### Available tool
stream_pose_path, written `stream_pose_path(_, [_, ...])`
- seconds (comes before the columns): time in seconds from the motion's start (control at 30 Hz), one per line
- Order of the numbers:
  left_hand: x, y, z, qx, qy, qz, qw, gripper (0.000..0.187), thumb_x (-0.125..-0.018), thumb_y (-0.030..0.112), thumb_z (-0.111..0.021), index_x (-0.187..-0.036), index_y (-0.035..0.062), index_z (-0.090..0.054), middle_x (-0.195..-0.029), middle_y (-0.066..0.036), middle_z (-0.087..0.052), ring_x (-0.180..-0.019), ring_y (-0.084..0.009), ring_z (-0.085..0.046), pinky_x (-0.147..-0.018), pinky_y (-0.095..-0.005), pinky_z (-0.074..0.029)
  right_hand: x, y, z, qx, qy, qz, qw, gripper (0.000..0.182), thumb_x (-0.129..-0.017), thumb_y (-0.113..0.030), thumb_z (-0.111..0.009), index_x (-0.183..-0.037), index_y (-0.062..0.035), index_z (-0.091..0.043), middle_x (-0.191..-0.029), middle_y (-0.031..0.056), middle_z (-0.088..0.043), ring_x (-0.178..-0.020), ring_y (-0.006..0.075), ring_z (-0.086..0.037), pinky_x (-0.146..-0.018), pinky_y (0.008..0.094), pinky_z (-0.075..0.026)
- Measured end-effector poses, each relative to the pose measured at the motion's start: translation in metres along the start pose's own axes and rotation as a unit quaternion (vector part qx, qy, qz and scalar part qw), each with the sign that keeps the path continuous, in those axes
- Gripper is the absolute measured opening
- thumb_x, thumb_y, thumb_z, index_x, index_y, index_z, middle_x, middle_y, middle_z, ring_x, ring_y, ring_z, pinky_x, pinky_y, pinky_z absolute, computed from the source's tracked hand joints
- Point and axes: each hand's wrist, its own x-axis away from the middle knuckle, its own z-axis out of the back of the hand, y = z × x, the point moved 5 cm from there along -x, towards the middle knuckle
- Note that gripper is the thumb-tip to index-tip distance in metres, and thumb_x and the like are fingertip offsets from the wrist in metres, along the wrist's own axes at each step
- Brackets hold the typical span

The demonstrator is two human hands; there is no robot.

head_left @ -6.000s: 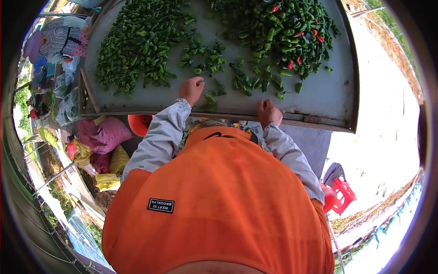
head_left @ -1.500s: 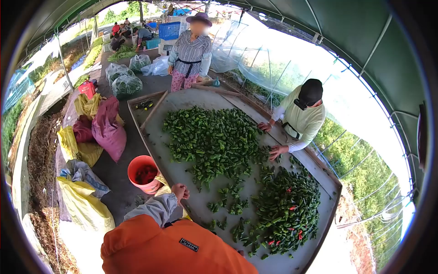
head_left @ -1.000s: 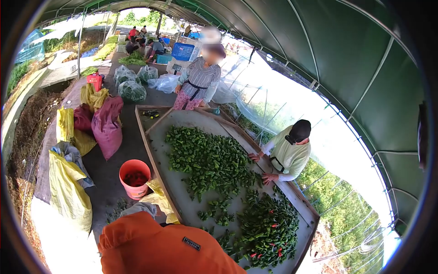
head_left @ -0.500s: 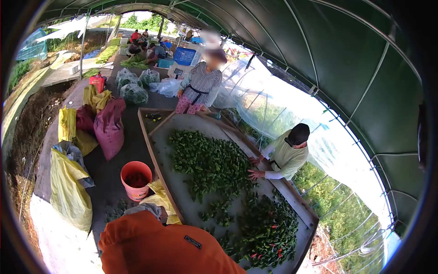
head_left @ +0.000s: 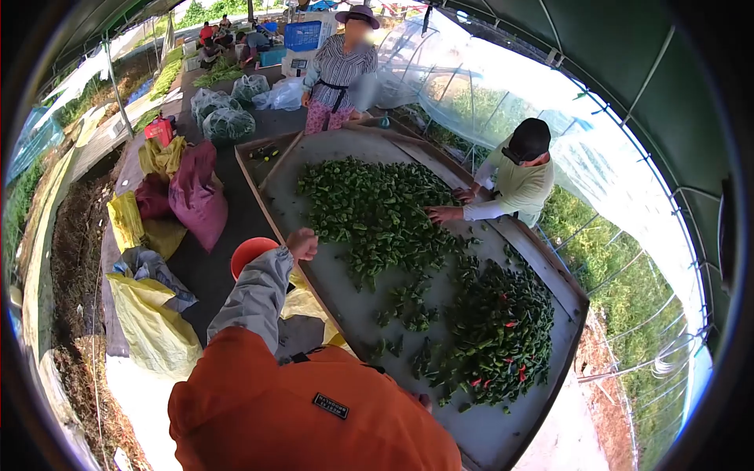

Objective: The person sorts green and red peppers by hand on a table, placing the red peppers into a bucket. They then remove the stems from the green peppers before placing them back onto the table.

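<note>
Here the left hand (head_left: 301,244), clenched, hangs over the round orange plastic bucket (head_left: 250,253) beside the wooden desk (head_left: 276,224); the right hand is hidden, so I cannot tell its state.

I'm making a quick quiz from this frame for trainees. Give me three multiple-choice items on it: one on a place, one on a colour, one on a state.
1. Where is the left hand?
A. buried in the far pepper heap
B. over the tray's near edge, above the bucket
C. on a yellow sack

2. What colour is the bucket?
A. blue
B. white
C. orange

3. How do the peppers lie on the tray?
A. spread loose in heaps
B. packed in crates
C. tied in bundles

Key: B, the hand is raised at the tray's left edge by the bucket; C, its rim shows orange; A, loose green heaps cover the board, a few red ones in the near heap.
</note>
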Motion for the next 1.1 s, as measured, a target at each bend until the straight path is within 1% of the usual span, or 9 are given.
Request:
stream_pose_path(0.2, [-0.045, -0.04, 0.037, -0.08, 0.068, -0.047, 0.993, 0.015, -0.084, 0.02, -0.062, -0.092, 0.0076, -0.06, -0.073, -0.006, -0.06, -0.057, -0.0192, -0.061, -0.048, -0.0359, -0.051, 0.044, -0.011, 0.024, 0.07, -0.027, -0.092, 0.993, 0.038, -0.084, -0.037, -0.048, -0.093, -0.0054, -0.067, -0.093, 0.0224, -0.066, -0.089, 0.0432, -0.062, -0.079, 0.0476, -0.048])
stream_pose_path(0.3, [-0.029, -0.13, -0.032, -0.321, -0.125, -0.037, 0.938, 0.012, -0.081, 0.019, -0.06, -0.082, 0.0076, -0.063, -0.07, -0.008, -0.062, -0.055, -0.0224, -0.063, -0.046, -0.0372, -0.05, 0.02, -0.064, 0.031, 0.052, 0.057, -0.097, 0.992, 0.036, -0.083, -0.037, -0.048, -0.093, -0.0071, -0.067, -0.093, 0.0211, -0.066, -0.089, 0.043, -0.062, -0.08, 0.0472, -0.049])
stream_pose_path(0.37, [0.02, -0.176, -0.083, -0.306, -0.293, 0.073, 0.903, 0.017, -0.083, 0.022, -0.058, -0.087, 0.0071, -0.065, -0.072, -0.006, -0.064, -0.059, -0.0189, -0.064, -0.047, -0.0371, -0.052, 0.011, -0.068, 0.03, 0.047, 0.073, -0.096, 0.992, 0.037, -0.083, -0.037, -0.048, -0.093, -0.007, -0.067, -0.092, 0.0212, -0.066, -0.089, 0.0431, -0.062, -0.08, 0.0474, -0.049])
stream_pose_path(0.43, [0.061, -0.205, -0.122, -0.39, -0.347, 0.086, 0.848, 0.019, -0.08, 0.024, -0.059, -0.09, 0.0098, -0.068, -0.069, -0.006, -0.065, -0.059, -0.0196, -0.064, -0.051, -0.036, -0.053, 0.005, -0.065, 0.028, 0.044, 0.079, -0.094, 0.991, 0.037, -0.083, -0.037, -0.048, -0.092, -0.007, -0.067, -0.092, 0.0213, -0.066, -0.088, 0.0431, -0.062, -0.08, 0.0476, -0.048])
stream_pose_path(0.53, [0.059, -0.213, -0.166, -0.642, -0.407, -0.171, 0.627, 0.017, -0.074, 0.022, -0.059, -0.077, 0.009, -0.07, -0.063, -0.008, -0.064, -0.059, -0.0222, -0.064, -0.056, -0.0376, -0.052, -0.003, -0.062, 0.027, 0.043, 0.082, -0.09, 0.992, 0.037, -0.084, -0.038, -0.048, -0.092, -0.007, -0.067, -0.092, 0.0214, -0.066, -0.088, 0.0432, -0.061, -0.079, 0.0478, -0.048])
stream_pose_path(0.63, [0.081, -0.161, -0.17, -0.519, -0.425, -0.072, 0.739, 0.017, -0.07, 0.019, -0.057, -0.064, 0.0078, -0.069, -0.058, -0.01, -0.063, -0.058, -0.0256, -0.064, -0.059, -0.0397, -0.051, -0.007, -0.06, 0.026, 0.039, 0.082, -0.09, 0.992, 0.038, -0.084, -0.039, -0.048, -0.092, -0.0069, -0.067, -0.092, 0.0215, -0.066, -0.088, 0.0433, -0.061, -0.079, 0.0481, -0.048])
stream_pose_path(0.77, [0.035, -0.169, -0.173, -0.618, -0.372, -0.106, 0.685, 0.019, -0.074, 0.018, -0.055, -0.064, 0.0085, -0.069, -0.062, -0.01, -0.066, -0.058, -0.0272, -0.064, -0.061, -0.0423, -0.052, -0.009, -0.057, 0.026, 0.035, 0.08, -0.091, 0.992, 0.038, -0.084, -0.039, -0.048, -0.092, -0.0069, -0.067, -0.091, 0.0216, -0.066, -0.087, 0.0434, -0.061, -0.078, 0.0485, -0.048])
stream_pose_path(0.87, [0.031, -0.17, -0.173, -0.576, -0.288, -0.114, 0.756, 0.021, -0.076, 0.019, -0.054, -0.068, 0.0083, -0.07, -0.062, -0.011, -0.065, -0.057, -0.0266, -0.064, -0.06, -0.042, -0.052, -0.011, -0.057, 0.026, 0.033, 0.079, -0.095, 0.992, 0.039, -0.084, -0.04, -0.048, -0.091, -0.0068, -0.067, -0.091, 0.0217, -0.066, -0.087, 0.0435, -0.061, -0.078, 0.0487, -0.048])
stream_pose_path(1.1, [0.071, -0.178, -0.196, -0.529, -0.356, -0.093, 0.765, 0.019, -0.076, 0.019, -0.055, -0.08, 0.0114, -0.072, -0.064, -0.011, -0.066, -0.056, -0.027, -0.064, -0.06, -0.0411, -0.052, -0.011, -0.054, 0.026, 0.031, 0.076, -0.099, 0.992, 0.04, -0.085, -0.041, -0.048, -0.091, -0.0068, -0.067, -0.09, 0.022, -0.066, -0.086, 0.0437, -0.061, -0.077, 0.0493, -0.047])
